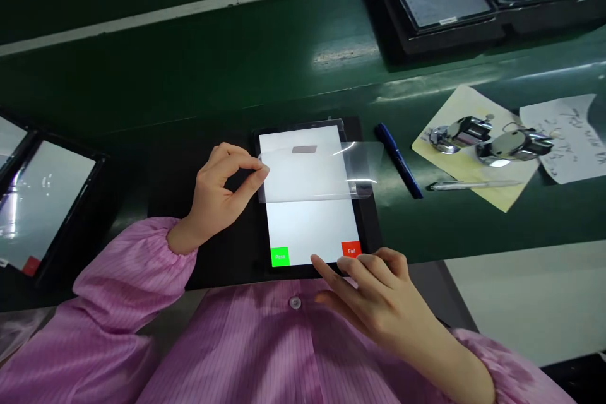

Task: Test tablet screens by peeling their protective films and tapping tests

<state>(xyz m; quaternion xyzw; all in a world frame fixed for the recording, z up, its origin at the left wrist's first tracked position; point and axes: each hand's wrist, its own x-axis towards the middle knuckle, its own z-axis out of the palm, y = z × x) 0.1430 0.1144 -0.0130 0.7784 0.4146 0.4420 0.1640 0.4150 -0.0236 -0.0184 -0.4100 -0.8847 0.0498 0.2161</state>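
Note:
A tablet lies on a black mat, its screen lit white with a green "Pass" box at lower left and a red "Fail" box at lower right. Across its upper half is a clear plastic sheet that sticks out past the right edge. My left hand pinches the sheet's left edge between thumb and index finger. Over the tablet's bottom edge is my right hand, fingers apart and holding nothing, the index fingertip near the screen between the two boxes.
Right of the tablet are a blue pen, a clear pen, yellow paper with two shiny metal objects, and a written white note. Black trays hold panels at the upper right. More screens stand at left.

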